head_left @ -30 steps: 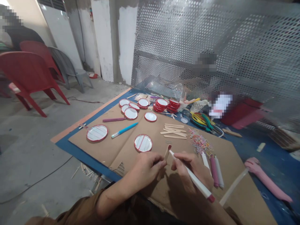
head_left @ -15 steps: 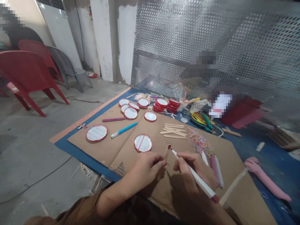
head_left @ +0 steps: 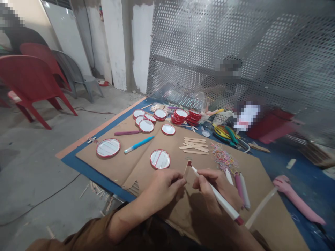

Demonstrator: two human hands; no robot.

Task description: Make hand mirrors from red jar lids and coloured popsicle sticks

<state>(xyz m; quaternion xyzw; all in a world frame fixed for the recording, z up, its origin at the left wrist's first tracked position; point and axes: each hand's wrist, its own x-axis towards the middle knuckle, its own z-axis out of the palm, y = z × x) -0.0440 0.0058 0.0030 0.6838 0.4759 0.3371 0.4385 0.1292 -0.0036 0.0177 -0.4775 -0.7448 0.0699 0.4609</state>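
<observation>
Pinched in my left hand (head_left: 164, 186) is a wooden craft stick (head_left: 186, 170), held upright with its top end coloured dark red. My right hand (head_left: 216, 190) grips a white marker (head_left: 222, 200) with a red end cap, its tip at or very near the coloured end of the stick. Just beyond my left hand lies a round white lid with a red rim (head_left: 160, 159) and a red stick across it. Several plain craft sticks (head_left: 195, 145) are piled past the marker tip. A blue marker (head_left: 138, 144) rests on the cardboard to the left.
Brown cardboard (head_left: 141, 158) covers much of the blue table (head_left: 104, 181). More red-rimmed lids (head_left: 179, 116) are stacked at the back. Loose rubber bands (head_left: 223, 155), pliers (head_left: 227, 134) and a pink glue gun (head_left: 298, 198) lie to the right. Behind stands a perforated metal panel (head_left: 188, 52).
Both hands stay almost in place. The marker tip has moved slightly towards the stick's red end, and more of that end looks red.
</observation>
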